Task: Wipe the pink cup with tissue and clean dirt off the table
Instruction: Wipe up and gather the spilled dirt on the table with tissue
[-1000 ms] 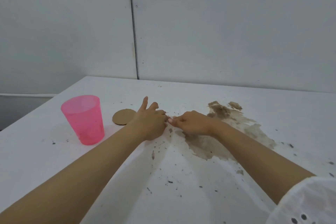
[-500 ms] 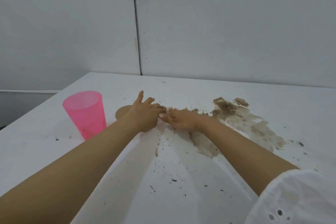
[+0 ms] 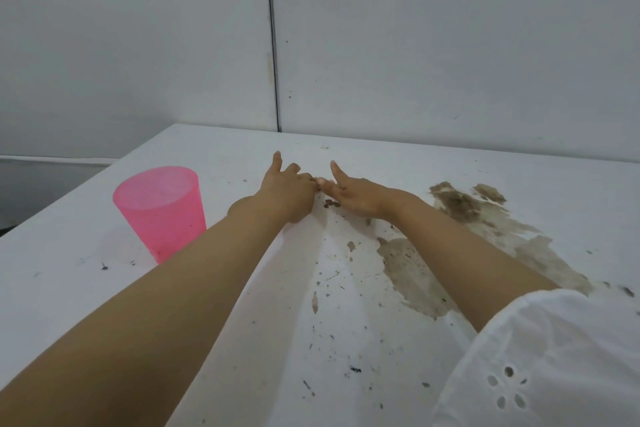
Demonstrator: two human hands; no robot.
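Observation:
A translucent pink cup stands upright on the left of the white table. My left hand lies just right of the cup, apart from it, with one finger pointing away and the others curled. My right hand faces it, one finger raised. The curled fingertips of both hands meet in the middle, and I see nothing held in either. A brown dirt smear spreads to the right of my right wrist and under the forearm. No tissue is in view.
Small dark specks are scattered over the near part of the table. A grey panelled wall stands right behind the far edge. The table's left edge runs diagonally past the cup. A white sleeve covers my right upper arm.
Both hands have slid farther away across the table, fingertips still together, each now with one finger raised. The round brown disc beside the cup is now hidden behind my left hand.

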